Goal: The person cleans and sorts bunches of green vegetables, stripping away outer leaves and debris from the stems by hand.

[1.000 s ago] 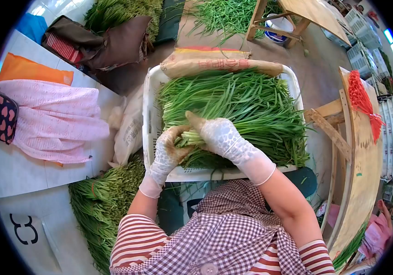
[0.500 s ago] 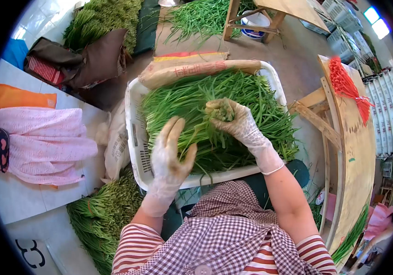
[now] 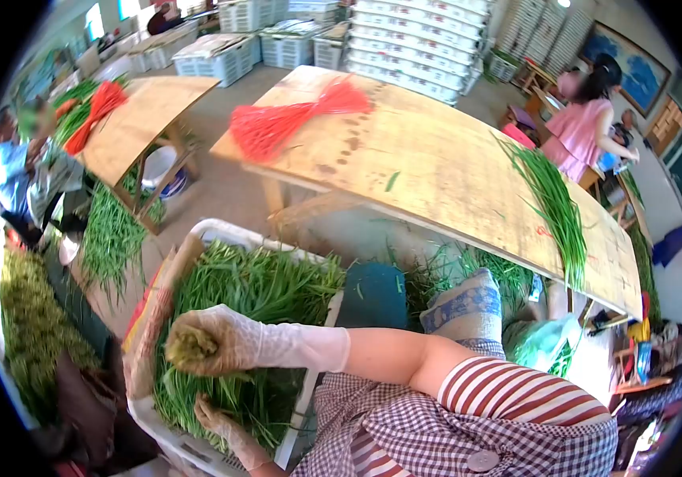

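Right hand (image 3: 233, 340) has its grip closed around a green stalk bundle (image 3: 197, 343), above loose greens (image 3: 257, 278) in the white crate (image 3: 306, 409). Left hand (image 3: 228, 431) is low by the greens, can't tell its grip. Red strands (image 3: 277, 129) lie on the wooden surface (image 3: 452, 167).

Red-and-white striped sleeve (image 3: 516, 387), checked apron (image 3: 476, 433), 2 red tie bundles (image 3: 277, 127) (image 3: 102, 111)

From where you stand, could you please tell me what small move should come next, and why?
I would probably carry the green bunch to the wooden table: the right hand already grips it, and green blades and red strands already lie there.
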`<state>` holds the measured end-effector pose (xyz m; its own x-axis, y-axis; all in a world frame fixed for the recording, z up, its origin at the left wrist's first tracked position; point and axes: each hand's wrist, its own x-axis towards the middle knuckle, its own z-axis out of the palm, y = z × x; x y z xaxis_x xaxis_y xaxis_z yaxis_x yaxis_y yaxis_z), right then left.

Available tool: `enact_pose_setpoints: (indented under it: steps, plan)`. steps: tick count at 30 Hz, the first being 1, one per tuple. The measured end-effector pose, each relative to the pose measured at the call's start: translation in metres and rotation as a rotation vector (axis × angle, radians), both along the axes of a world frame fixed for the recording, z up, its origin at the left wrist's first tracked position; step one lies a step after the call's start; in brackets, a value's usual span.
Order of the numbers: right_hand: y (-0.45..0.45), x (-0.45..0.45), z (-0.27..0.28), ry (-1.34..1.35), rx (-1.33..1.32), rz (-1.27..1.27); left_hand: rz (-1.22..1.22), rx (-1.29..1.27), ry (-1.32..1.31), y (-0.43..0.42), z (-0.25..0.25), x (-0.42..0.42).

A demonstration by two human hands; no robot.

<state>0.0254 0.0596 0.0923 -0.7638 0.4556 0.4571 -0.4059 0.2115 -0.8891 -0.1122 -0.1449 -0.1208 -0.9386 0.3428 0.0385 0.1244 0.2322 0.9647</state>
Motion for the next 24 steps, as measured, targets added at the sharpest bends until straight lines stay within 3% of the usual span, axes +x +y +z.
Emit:
enact_pose_setpoints:
  steps: [3, 7, 8, 9, 11, 13, 16, 19, 22, 24]
  plan:
    - [0.003, 0.031, 0.057, 0.396, 0.018, -0.038, 0.152, -0.008, 0.007, -0.004, -0.051, -0.006]
    - [0.016, 0.054, 0.037, -0.039, -0.008, -0.446, -0.083, -0.265, 0.184, -0.007, -0.088, -0.023]
    - [0.021, 0.065, 0.045, 0.14, -0.259, -0.338, -0.14, -0.327, 0.219, -0.001, -0.093, -0.03]
    - [0.037, 0.087, 0.059, 0.367, -0.43, -0.127, -0.1, -0.562, 0.367, 0.011, -0.05, -0.006]
    - [0.069, 0.131, 0.087, 0.78, -0.824, 0.38, -0.106, -0.504, 0.284, 0.01, -0.049, -0.01]
    - [0.092, 0.192, 0.126, 0.486, 0.027, -0.528, -0.019, -0.378, 0.323, 0.006, -0.055, -0.013]
    - [0.091, 0.249, 0.237, 0.815, 0.258, -0.859, 0.026, -0.383, 0.511, 0.019, -0.006, -0.002]
    - [0.097, 0.268, 0.265, 0.991, 0.411, -0.989, -0.035, -0.22, 0.745, 0.055, 0.062, 0.024]
    - [0.117, 0.276, 0.252, 1.126, 0.138, -1.092, -0.243, 0.111, 0.837, 0.108, 0.125, 0.071]
    - [0.126, 0.28, 0.196, 1.006, -0.028, -1.235, -0.564, 0.228, 0.847, 0.137, 0.158, 0.122]
